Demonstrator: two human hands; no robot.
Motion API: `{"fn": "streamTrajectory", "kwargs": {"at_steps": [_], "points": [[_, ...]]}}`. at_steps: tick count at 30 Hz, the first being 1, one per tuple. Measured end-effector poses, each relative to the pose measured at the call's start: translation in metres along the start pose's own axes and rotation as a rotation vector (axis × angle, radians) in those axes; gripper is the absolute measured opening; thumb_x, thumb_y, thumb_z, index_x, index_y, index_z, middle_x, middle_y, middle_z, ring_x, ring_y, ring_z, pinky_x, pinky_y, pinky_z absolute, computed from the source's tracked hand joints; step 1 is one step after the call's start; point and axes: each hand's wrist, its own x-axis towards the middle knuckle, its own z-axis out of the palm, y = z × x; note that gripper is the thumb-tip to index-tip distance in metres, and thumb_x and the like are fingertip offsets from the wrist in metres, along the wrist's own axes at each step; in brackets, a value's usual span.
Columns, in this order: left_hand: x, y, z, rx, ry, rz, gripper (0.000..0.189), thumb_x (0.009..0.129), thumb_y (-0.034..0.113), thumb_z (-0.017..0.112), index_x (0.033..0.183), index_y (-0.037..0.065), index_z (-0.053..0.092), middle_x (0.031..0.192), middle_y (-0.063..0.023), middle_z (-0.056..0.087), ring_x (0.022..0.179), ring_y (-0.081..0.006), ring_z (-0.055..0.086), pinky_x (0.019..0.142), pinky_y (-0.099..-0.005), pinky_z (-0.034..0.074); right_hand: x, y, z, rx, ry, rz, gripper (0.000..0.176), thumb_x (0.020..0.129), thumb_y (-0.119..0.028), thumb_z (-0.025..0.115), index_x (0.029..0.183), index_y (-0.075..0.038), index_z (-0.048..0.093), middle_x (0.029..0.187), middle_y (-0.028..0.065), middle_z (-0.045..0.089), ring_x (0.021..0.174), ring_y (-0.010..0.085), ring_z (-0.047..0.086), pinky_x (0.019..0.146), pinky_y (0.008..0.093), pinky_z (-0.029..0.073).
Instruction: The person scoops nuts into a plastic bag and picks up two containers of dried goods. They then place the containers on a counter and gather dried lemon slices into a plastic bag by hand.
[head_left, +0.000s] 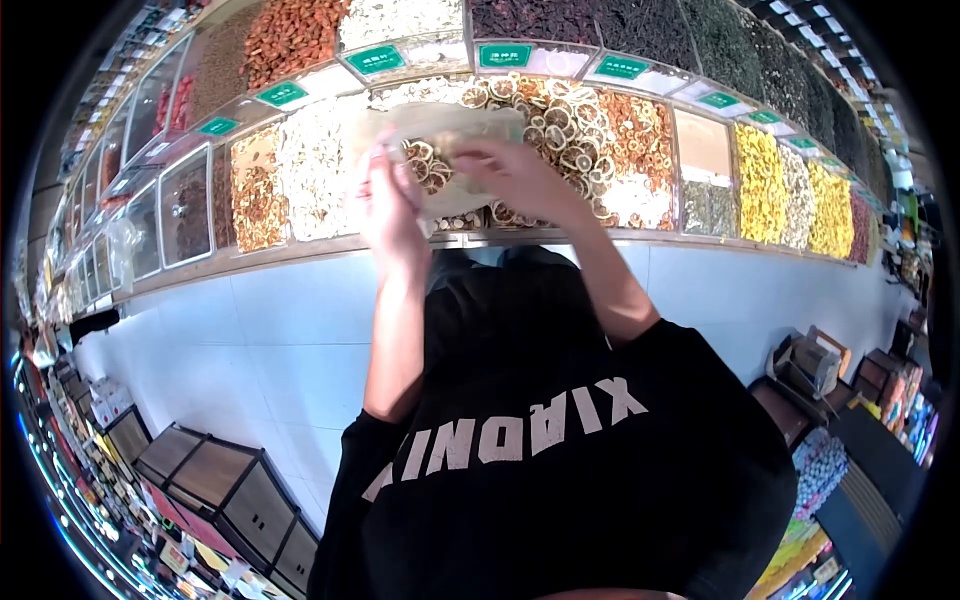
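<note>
Plastic bag (455, 125): clear and slightly blurred, held up in front of the bins, with dried citrus slices showing through its lower part.
Left hand (388, 205): fingers closed on the bag's left edge, arm reaching up from the black shirt (560, 460).
Right hand (518, 178): clamped on the bag's lower right side, close beside the left hand.
Citrus bin (580, 125): heaped with round dried slices, directly behind the bag.
Yellow bin (762, 180): further right along the same row, well apart from the hands.
Green labels (505, 55): fixed along the front of the upper row of bins.
Counter front (250, 340): pale panel running below the bins.
</note>
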Motion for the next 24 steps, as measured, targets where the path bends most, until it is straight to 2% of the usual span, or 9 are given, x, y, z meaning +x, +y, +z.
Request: {"fn": "streamTrajectory", "kwargs": {"at_steps": [3, 6, 7, 8, 10, 14, 18, 20, 24], "points": [[0.015, 0.029, -0.026, 0.026, 0.081, 0.071, 0.030, 0.106, 0.018, 0.046, 0.121, 0.003, 0.067, 0.065, 0.0099, 0.047, 0.050, 0.0012, 0.034, 0.045, -0.0157, 0.024, -0.035, 0.032, -0.030, 0.113, 0.359, 0.056, 0.024, 0.097, -0.016, 0.065, 0.116, -0.001, 0.068, 0.102, 0.0117, 0.073, 0.093, 0.0198, 0.071, 0.087, 0.0339, 0.055], [0.037, 0.050, -0.051, 0.014, 0.125, 0.063, 0.030, 0.105, 0.017, 0.045, 0.118, 0.001, 0.067, 0.064, 0.0098, 0.046, 0.052, 0.0017, 0.033, 0.045, -0.0153, 0.022, -0.047, 0.070, -0.041, -0.649, 0.457, 0.408, 0.089, 0.072, -0.041, 0.088, 0.141, -0.002, 0.048, 0.132, 0.0283, 0.054, 0.124, 0.0379, 0.054, 0.106, 0.0456, 0.045], [0.044, 0.051, -0.063, -0.007, 0.065, 0.049, 0.030, 0.105, 0.017, 0.045, 0.117, 0.001, 0.067, 0.063, 0.0097, 0.044, 0.051, 0.0014, 0.032, 0.045, -0.0162, 0.021, -0.045, 0.095, -0.041, -0.696, 0.376, 0.520, 0.118, 0.063, -0.045, 0.092, 0.152, -0.001, 0.028, 0.146, 0.0320, 0.036, 0.136, 0.0436, 0.038, 0.113, 0.0480, 0.036], [0.050, 0.050, -0.072, -0.027, 0.006, 0.034, 0.030, 0.105, 0.017, 0.044, 0.117, 0.001, 0.067, 0.063, 0.0096, 0.042, 0.051, 0.0012, 0.030, 0.045, -0.0171, 0.019, -0.041, 0.107, -0.038, -0.741, 0.364, 0.533, 0.124, 0.062, -0.048, 0.091, 0.155, -0.005, 0.022, 0.151, 0.0308, 0.031, 0.141, 0.0441, 0.031, 0.115, 0.0506, 0.032], [0.055, 0.047, -0.083, 0.029, -0.015, 0.026, 0.030, 0.105, 0.014, 0.045, 0.116, -0.003, 0.067, 0.065, 0.0082, 0.034, 0.056, -0.0008, 0.029, 0.047, -0.0188, 0.019, -0.027, 0.116, -0.027, -0.889, 0.405, 0.534, 0.126, 0.061, -0.050, 0.091, 0.157, -0.009, 0.021, 0.153, 0.0309, 0.027, 0.145, 0.0448, 0.025, 0.117, 0.0548, 0.027], [0.052, 0.043, -0.100, 0.050, -0.050, -0.124, 0.029, 0.103, 0.013, 0.047, 0.113, -0.005, 0.066, 0.064, 0.0060, 0.038, 0.053, -0.0024, 0.030, 0.047, -0.0200, 0.021, 0.017, 0.122, -0.023, -0.902, 0.375, 0.558, 0.128, 0.062, -0.049, 0.091, 0.160, -0.018, 0.016, 0.162, 0.0243, 0.017, 0.151, 0.0415, 0.014, 0.121, 0.0560, 0.018], [0.055, 0.038, -0.115, 0.023, -0.191, -0.182, 0.026, 0.103, 0.015, 0.049, 0.111, -0.003, 0.067, 0.065, 0.0055, 0.041, 0.054, -0.0025, 0.033, 0.047, -0.0204, 0.024, 0.039, 0.139, -0.026, -0.869, 0.398, 0.576, 0.108, 0.070, -0.041, 0.088, 0.156, -0.015, 0.028, 0.157, 0.0268, 0.027, 0.147, 0.0448, 0.024, 0.118, 0.0534, 0.028], [0.058, 0.039, -0.120, 0.024, -0.217, -0.191, 0.025, 0.103, 0.014, 0.050, 0.111, -0.002, 0.067, 0.065, 0.0056, 0.042, 0.054, -0.0023, 0.035, 0.048, -0.0200, 0.025, 0.042, 0.133, -0.020, -0.898, 0.367, 0.613, 0.088, 0.078, -0.032, 0.083, 0.150, -0.012, 0.038, 0.150, 0.0282, 0.038, 0.144, 0.0442, 0.029, 0.118, 0.0476, 0.032], [0.072, 0.047, -0.125, 0.022, -0.211, -0.158, 0.022, 0.103, 0.011, 0.049, 0.114, 0.002, 0.065, 0.068, 0.0063, 0.047, 0.057, -0.0013, 0.038, 0.049, -0.0188, 0.029, 0.034, 0.137, -0.005, -0.939, 0.442, 0.474, 0.075, 0.081, -0.018, 0.079, 0.146, -0.009, 0.042, 0.146, 0.0258, 0.043, 0.138, 0.0437, 0.039, 0.114, 0.0459, 0.038]]}}
